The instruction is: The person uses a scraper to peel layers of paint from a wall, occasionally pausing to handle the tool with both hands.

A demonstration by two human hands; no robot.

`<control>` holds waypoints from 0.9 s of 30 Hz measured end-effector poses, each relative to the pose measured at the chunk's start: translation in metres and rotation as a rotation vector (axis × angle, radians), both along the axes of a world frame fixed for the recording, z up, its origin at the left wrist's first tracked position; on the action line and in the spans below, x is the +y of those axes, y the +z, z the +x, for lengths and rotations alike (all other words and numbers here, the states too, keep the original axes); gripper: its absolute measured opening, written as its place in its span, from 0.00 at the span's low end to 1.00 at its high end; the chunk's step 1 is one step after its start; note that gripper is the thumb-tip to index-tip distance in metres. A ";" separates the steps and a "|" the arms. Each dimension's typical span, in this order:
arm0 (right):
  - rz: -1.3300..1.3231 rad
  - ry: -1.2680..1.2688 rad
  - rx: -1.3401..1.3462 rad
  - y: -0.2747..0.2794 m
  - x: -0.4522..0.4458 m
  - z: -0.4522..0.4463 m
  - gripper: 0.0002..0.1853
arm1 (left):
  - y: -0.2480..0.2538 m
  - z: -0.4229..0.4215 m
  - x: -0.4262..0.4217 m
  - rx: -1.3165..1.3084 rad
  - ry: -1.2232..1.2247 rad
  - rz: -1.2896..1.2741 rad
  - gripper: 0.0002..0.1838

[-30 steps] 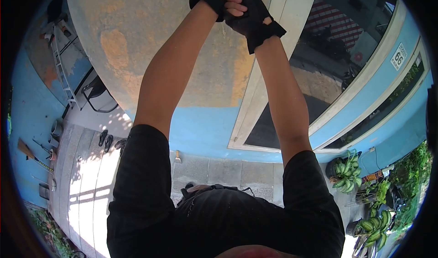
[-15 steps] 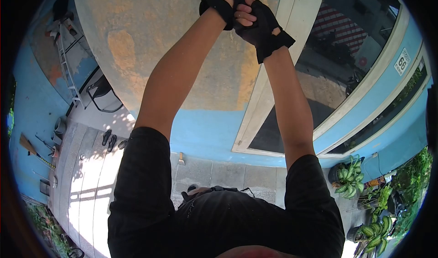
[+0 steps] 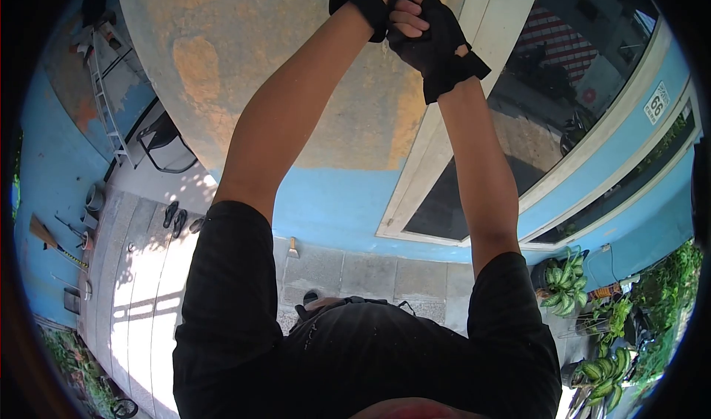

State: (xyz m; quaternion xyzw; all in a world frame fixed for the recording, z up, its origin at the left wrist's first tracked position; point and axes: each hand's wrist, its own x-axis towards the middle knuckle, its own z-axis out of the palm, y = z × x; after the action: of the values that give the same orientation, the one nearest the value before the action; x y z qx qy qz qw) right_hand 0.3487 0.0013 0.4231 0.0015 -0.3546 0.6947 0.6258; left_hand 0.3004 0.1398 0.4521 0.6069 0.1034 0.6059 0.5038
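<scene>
Both my hands are raised together at the top edge of the view, in black fingerless gloves, close to the wall with its patchy grey and orange bare plaster. My left hand is closed and partly cut off by the frame's edge. Against it, my right hand is closed too, its bare fingers curled in. Whatever they grip is hidden by the gloves and the top edge. Below the bare patch the wall keeps its light blue paint.
To the right of my hands runs a white window frame with dark glass. A scraper-like tool with a pale handle stands by the wall's foot. At left are a ladder, a black chair and sandals. Potted plants stand at right.
My two hands have shifted slightly right and up in view, still together. The wall and window have tilted a little with my head's movement.
</scene>
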 end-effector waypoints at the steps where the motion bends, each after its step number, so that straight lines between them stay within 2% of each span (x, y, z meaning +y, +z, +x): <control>1: 0.038 0.054 -0.017 -0.005 0.003 0.005 0.03 | -0.001 0.003 -0.001 -0.010 0.016 0.015 0.25; 2: 0.081 0.108 -0.037 -0.005 0.007 0.007 0.04 | 0.008 -0.007 -0.018 -0.022 0.033 0.036 0.25; 3: 0.088 0.100 -0.031 0.000 0.013 0.010 0.08 | 0.018 -0.021 -0.034 0.090 -0.242 -0.283 0.25; 4: 0.079 0.096 -0.029 0.001 0.012 0.009 0.08 | 0.013 -0.027 -0.022 0.090 -0.246 -0.292 0.25; 6: 0.021 0.067 -0.013 0.007 0.008 0.007 0.09 | 0.003 -0.029 0.008 0.282 -1.293 -0.316 0.23; 7: 0.019 0.068 -0.012 0.003 0.005 0.006 0.09 | 0.023 -0.060 -0.092 0.249 -0.401 -0.373 0.23; 8: 0.042 0.075 -0.046 0.001 0.002 0.005 0.08 | 0.022 -0.045 -0.076 0.247 -0.398 -0.363 0.23; 9: 0.057 0.082 -0.074 -0.004 0.001 0.005 0.07 | 0.013 -0.026 -0.044 0.180 -0.155 -0.189 0.23; 10: 0.053 0.082 -0.072 -0.006 0.004 0.005 0.07 | 0.013 -0.026 -0.048 0.112 0.084 -0.020 0.23; 11: 0.054 0.048 -0.054 0.000 0.011 0.007 0.06 | 0.019 -0.028 -0.051 0.195 -0.002 -0.170 0.24; 12: 0.041 0.011 -0.031 -0.001 0.014 0.009 0.05 | 0.018 -0.030 -0.053 0.198 -0.007 -0.172 0.24; 13: 0.034 0.003 -0.025 -0.001 0.010 0.006 0.05 | 0.014 -0.029 -0.053 0.222 -0.185 -0.199 0.23; 15: -0.047 0.054 0.026 0.006 0.005 -0.001 0.14 | 0.010 -0.033 -0.049 0.262 -0.529 -0.238 0.23; 16: -0.044 0.054 0.028 0.002 0.005 0.000 0.14 | 0.008 -0.034 -0.044 0.279 -0.699 -0.254 0.23; 18: 0.024 0.046 -0.038 -0.006 0.005 -0.001 0.05 | 0.005 -0.042 -0.032 0.304 -1.032 -0.282 0.23; 21: 0.003 -0.002 -0.052 -0.007 0.005 0.001 0.05 | -0.011 -0.040 0.001 0.343 -1.543 -0.329 0.23; 22: 0.003 -0.008 -0.047 -0.007 0.000 0.001 0.05 | -0.008 -0.037 -0.003 0.348 -1.549 -0.332 0.23; 27: 0.009 -0.059 -0.043 0.003 0.007 -0.003 0.04 | 0.009 -0.029 -0.013 0.261 -0.864 -0.285 0.23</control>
State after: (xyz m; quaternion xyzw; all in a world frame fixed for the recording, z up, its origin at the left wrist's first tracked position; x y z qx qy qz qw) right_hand 0.3455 0.0084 0.4258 -0.0214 -0.3709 0.6743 0.6382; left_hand 0.2713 0.1267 0.4611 0.5903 -0.0139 0.2392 0.7708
